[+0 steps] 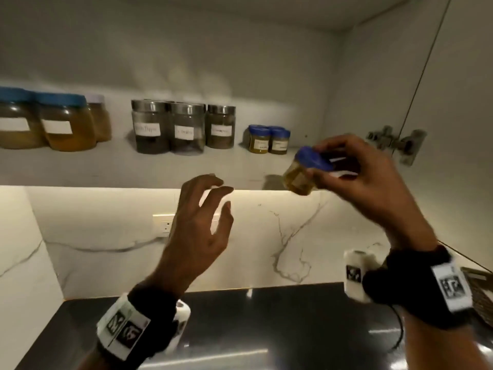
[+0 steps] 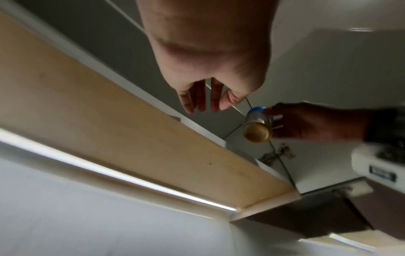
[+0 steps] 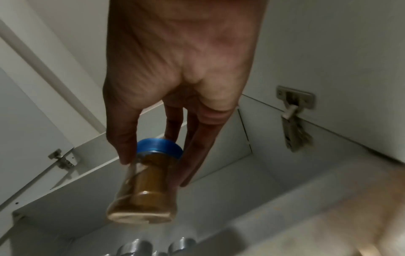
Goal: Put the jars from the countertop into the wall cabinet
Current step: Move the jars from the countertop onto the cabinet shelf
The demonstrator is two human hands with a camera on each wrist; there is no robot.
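Observation:
A small blue-lidded jar (image 1: 304, 172) of brownish powder is held by its lid in my right hand (image 1: 344, 166), tilted, just in front of the right end of the wall cabinet shelf (image 1: 186, 169). The same jar (image 3: 144, 187) hangs from my fingertips in the right wrist view, and the left wrist view shows the jar (image 2: 257, 128) too. My left hand (image 1: 210, 206) hovers below the shelf edge with fingers loosely spread and holds nothing. On the shelf stand two small blue-lidded jars (image 1: 268, 140), three steel-lidded jars (image 1: 184, 128) and large amber jars (image 1: 66, 124).
The open cabinet door's hinge (image 1: 400, 142) is on the right wall close to my right hand. A dark countertop (image 1: 266, 329) lies below, with a marble backsplash and a wall socket (image 1: 164, 225) behind my left hand. Bare shelf space lies right of the small jars.

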